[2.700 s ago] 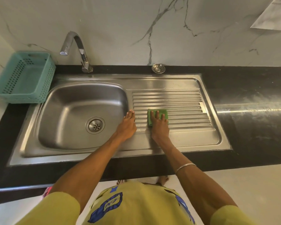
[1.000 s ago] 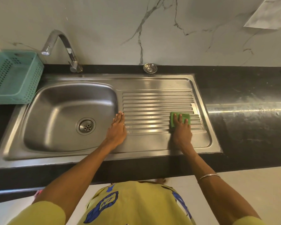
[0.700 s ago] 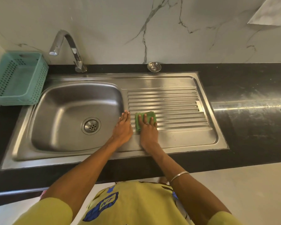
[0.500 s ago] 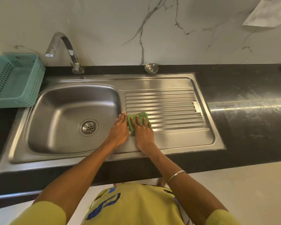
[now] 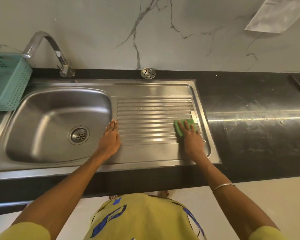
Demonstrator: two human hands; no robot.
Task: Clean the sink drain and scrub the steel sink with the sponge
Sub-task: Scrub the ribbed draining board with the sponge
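- Your sponge (image 5: 184, 127) is green and flat, lying on the ribbed drainboard (image 5: 154, 118) near its right end, partly covered by your right hand (image 5: 191, 137), whose straight fingers press on it.
- Your sink (image 5: 156, 87) is brushed steel, set into the black worktop (image 5: 249, 118), with a deep rounded bowl (image 5: 47, 122) on the left and the drainboard on the right.
- Your drain (image 5: 78, 135) is a round steel ring with small holes, sitting at the bottom of the bowl, towards its right.
- Your left hand (image 5: 110, 139) rests flat at the drainboard's left edge, beside the bowl.

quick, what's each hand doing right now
Left hand: open, flat on the steel sink, holding nothing.
Right hand: open, straight fingers pressing the green sponge on the drainboard.
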